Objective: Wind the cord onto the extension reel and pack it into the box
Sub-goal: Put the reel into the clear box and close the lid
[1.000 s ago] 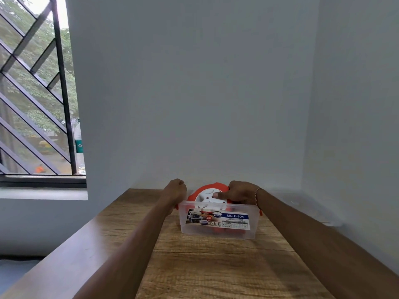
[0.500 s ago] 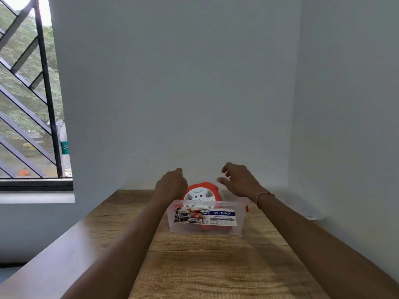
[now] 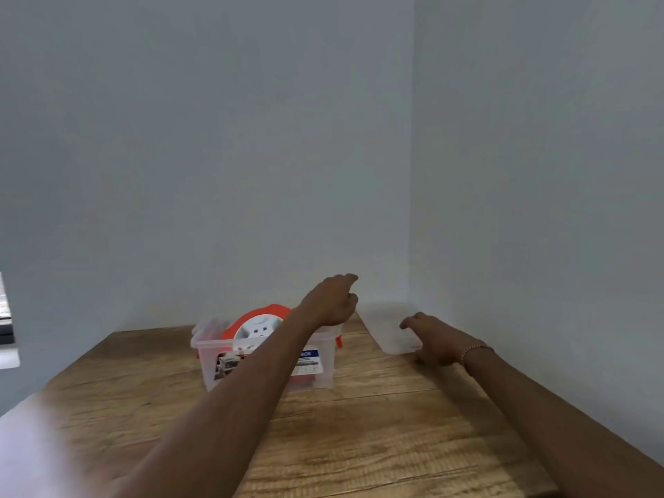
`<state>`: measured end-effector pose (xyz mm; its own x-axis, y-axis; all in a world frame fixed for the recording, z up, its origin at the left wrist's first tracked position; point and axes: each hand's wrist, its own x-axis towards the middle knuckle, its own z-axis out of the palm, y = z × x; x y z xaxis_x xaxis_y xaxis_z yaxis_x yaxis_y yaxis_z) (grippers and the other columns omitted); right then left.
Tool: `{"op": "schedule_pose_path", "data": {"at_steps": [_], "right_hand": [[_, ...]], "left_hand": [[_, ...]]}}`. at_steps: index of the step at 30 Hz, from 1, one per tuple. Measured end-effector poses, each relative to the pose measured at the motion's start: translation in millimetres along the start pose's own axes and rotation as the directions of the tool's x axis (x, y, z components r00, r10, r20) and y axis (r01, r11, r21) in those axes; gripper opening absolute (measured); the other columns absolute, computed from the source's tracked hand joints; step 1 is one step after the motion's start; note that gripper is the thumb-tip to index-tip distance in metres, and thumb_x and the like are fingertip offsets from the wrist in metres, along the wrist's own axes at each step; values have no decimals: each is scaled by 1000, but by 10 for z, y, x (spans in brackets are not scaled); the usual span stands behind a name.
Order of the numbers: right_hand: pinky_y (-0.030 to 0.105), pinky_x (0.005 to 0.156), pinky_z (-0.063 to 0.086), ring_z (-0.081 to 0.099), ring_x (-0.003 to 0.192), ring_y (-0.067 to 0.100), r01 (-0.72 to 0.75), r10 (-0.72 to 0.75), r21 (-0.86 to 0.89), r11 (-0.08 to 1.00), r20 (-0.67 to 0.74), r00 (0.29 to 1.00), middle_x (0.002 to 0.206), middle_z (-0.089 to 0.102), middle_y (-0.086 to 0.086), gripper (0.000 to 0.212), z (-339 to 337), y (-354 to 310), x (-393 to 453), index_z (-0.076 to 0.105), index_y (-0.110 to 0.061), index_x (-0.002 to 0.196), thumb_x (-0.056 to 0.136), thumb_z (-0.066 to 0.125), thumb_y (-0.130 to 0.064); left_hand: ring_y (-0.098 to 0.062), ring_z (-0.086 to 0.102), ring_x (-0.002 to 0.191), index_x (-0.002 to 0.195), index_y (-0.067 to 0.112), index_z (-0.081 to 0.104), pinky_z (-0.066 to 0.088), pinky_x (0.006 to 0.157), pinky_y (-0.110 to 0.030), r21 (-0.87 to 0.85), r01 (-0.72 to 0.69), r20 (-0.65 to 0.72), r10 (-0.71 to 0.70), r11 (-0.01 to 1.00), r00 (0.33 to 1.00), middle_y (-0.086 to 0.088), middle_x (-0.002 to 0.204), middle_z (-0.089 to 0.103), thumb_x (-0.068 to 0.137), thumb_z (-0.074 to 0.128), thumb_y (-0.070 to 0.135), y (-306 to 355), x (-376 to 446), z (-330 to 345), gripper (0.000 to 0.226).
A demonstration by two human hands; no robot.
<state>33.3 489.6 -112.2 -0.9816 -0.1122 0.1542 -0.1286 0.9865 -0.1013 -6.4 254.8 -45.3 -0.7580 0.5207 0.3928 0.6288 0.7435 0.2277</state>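
The orange and white extension reel (image 3: 257,327) stands upright inside a clear plastic box (image 3: 215,357) with a printed label, on the wooden table (image 3: 377,425). A translucent lid (image 3: 386,327) lies flat near the right wall corner. My left hand (image 3: 332,300) hovers above the box's right end, fingers loosely curled, holding nothing. My right hand (image 3: 433,339) reaches over the lid's near right edge, fingers spread on it; no firm grip shows. My left forearm hides part of the box label.
Grey walls meet in a corner behind the lid (image 3: 411,246). A window sill edge (image 3: 7,339) shows at the far left. The table's left edge runs diagonally at the lower left.
Both hands left the reel and box. The right hand swung right to the lid, the left hand rose and moved right. The view turned right, so the window slid out of sight.
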Motion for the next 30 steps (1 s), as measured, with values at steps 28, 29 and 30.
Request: {"op": "schedule_pose_path", "data": {"at_steps": [28,29,30], "right_hand": [[30,79,44,55,91,16,386,-375,-172,906,-749,546,113,60,-1,26,-619,-526,-148,47,-19,122,103,34,-30],[25,79,42,54,90,11,436,-378,-142,889,-764,523,113,59,-4,25,-669,-589,-146,46,-20,122,103,34,-31],[20,78,41,52,88,5,488,-367,-94,867,-785,500,110,57,-6,25,-702,-654,-143,46,-19,123,103,36,-31]], "left_hand": [[-29,0,150,149,0,-16,7,116,-30,-361,102,-348,-235,927,908,-19,162,-11,92,60,42,-349,-18,-368,104],[-30,2,150,149,0,-16,8,116,-31,-393,109,-382,-270,913,884,-19,162,-10,90,60,46,-420,-43,-455,108],[-30,5,150,150,2,-16,10,117,-33,-432,113,-412,-307,895,858,-18,162,-7,87,60,53,-488,-75,-538,111]]}}
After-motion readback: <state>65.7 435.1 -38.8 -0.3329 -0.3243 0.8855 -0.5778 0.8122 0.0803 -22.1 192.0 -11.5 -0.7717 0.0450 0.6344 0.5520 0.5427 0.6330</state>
